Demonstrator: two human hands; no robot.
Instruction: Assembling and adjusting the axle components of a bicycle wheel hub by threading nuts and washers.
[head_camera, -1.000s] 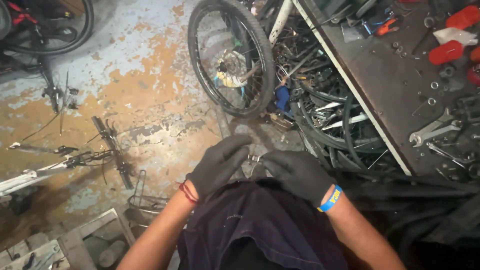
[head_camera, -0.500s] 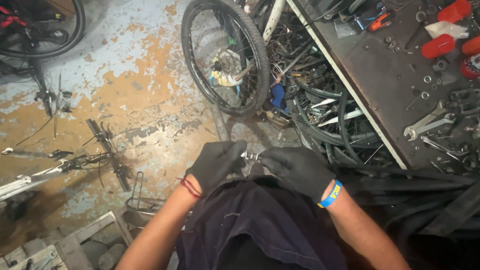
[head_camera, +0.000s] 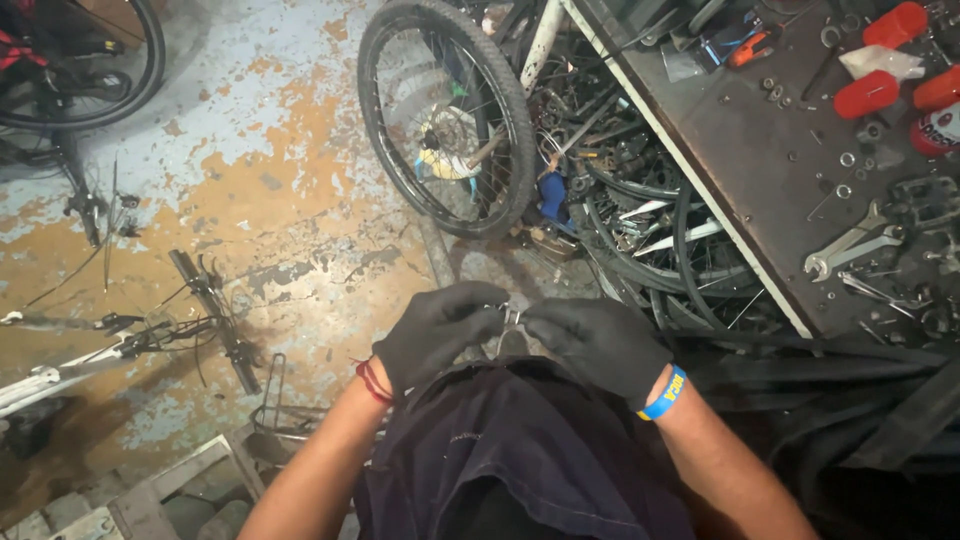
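Head view: both hands in black gloves meet at frame centre, just above the person's dark apron. Left hand (head_camera: 438, 328) and right hand (head_camera: 598, 340) each curl shut around a small metal part (head_camera: 508, 316), pinched between the fingertips. Part is shiny and thin; its exact kind is too small to tell, mostly hidden by the gloves. Red cord on the left wrist, blue-yellow wristband (head_camera: 664, 392) on the right. Beyond the hands a bicycle wheel (head_camera: 447, 112) leans upright on a heap of tyres and scrap. Worktop (head_camera: 760, 170) on the right carries a spanner (head_camera: 852, 246) and red caps, cut off by the frame edge. Patchy floor (head_camera: 250, 170) on the left, handlebars lying on it.
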